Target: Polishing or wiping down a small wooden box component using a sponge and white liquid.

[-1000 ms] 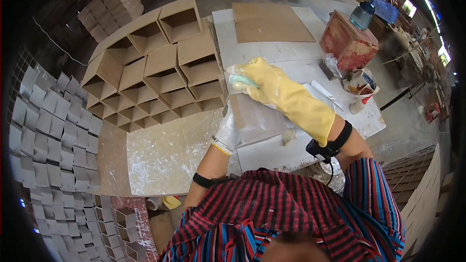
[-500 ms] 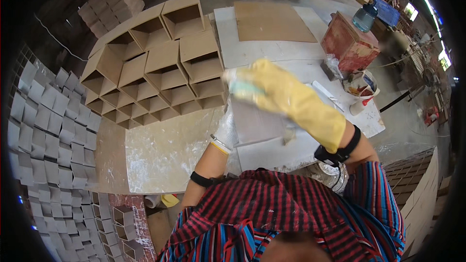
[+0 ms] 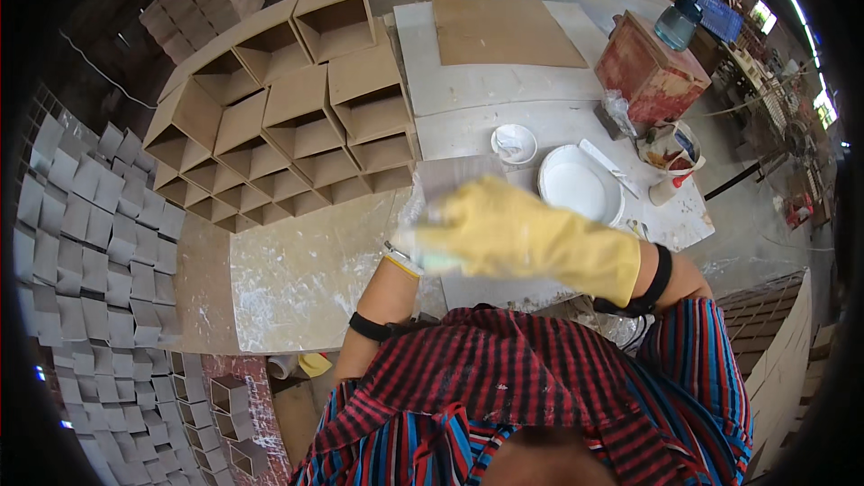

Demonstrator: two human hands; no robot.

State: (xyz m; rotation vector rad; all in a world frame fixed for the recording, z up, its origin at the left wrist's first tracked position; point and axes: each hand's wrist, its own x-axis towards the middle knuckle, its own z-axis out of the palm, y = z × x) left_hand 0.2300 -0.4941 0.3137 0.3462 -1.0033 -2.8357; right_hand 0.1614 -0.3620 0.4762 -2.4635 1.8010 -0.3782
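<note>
In a yellow rubber glove, my right hand (image 3: 490, 225) is closed round a pale green, sponge-like pad (image 3: 441, 261), blurred by motion. The pad is over the near part of a thin grey sheet (image 3: 450, 173) on the white work board. My left hand (image 3: 405, 241), in a white glove, is at the sheet's left side, close to the right fingertips. Its fingers are hidden behind the yellow glove. Beyond my right hand stand a small white bowl (image 3: 514, 160) and a larger white basin (image 3: 617, 209) with white contents.
A stack of brown open cardboard boxes (image 3: 297, 108) stands at the far left of the table. Many grey box pieces (image 3: 99, 252) fill the left side. On the right are a long white tool (image 3: 605, 165), a red-stained box (image 3: 648, 72), a bucket (image 3: 670, 148) and a bottle (image 3: 666, 189).
My right hand has swept the green pad from the sheet's far edge toward my body. The small bowl and the basin, hidden before behind the yellow glove, now show.
</note>
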